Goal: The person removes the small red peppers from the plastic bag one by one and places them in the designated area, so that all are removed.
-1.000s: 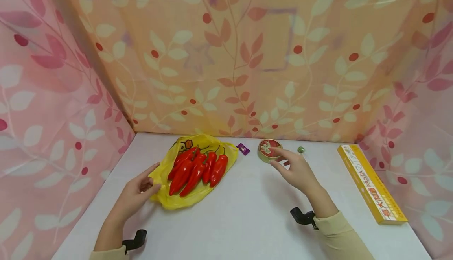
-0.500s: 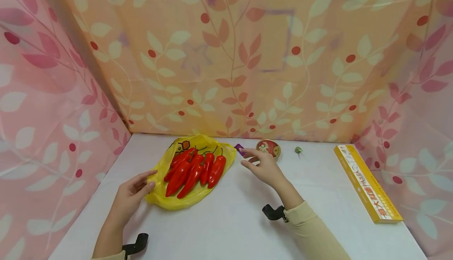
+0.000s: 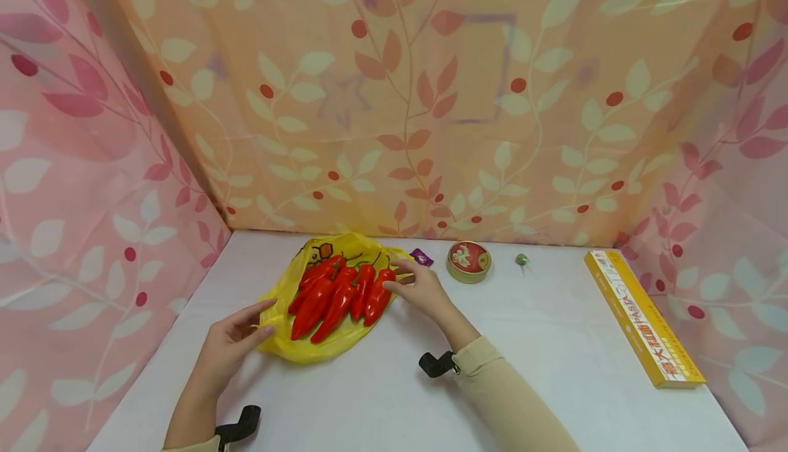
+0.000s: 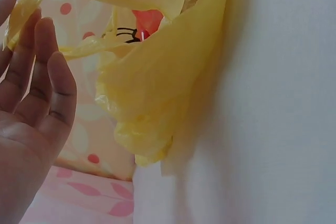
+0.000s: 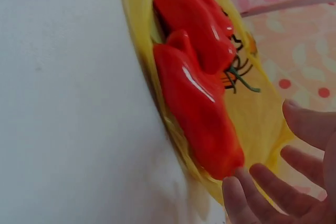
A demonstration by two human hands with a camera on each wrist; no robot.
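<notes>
Several shiny red chilli peppers [image 3: 337,301] with green stems lie on a yellow plastic bag [image 3: 308,353]. At the bag's left edge, my left hand [image 3: 224,349] keeps thumb and fingertips apart; in the left wrist view the bag's raised edge [image 4: 152,72] runs up to its fairly straight fingers. My right hand [image 3: 421,291] is over the bag's right edge, thumb and fingers spread beside the rightmost pepper [image 3: 377,301]. Seen from the right wrist, those fingertips [image 5: 233,184] are right at the lower end of a pepper [image 5: 197,114].
Right of the bag stand a small purple packet [image 3: 421,257], a round red-lidded tin [image 3: 469,260] and a small green wrapped item [image 3: 522,259]. A long yellow pasta box [image 3: 643,322] lies at the right of the white table [image 3: 554,397]. Patterned cloth [image 3: 394,130] closes off the back and sides.
My right hand has swept left from above the tin, past the purple packet, to the peppers. My left hand has shifted slightly at the bag's edge. Peppers and bag stay in place.
</notes>
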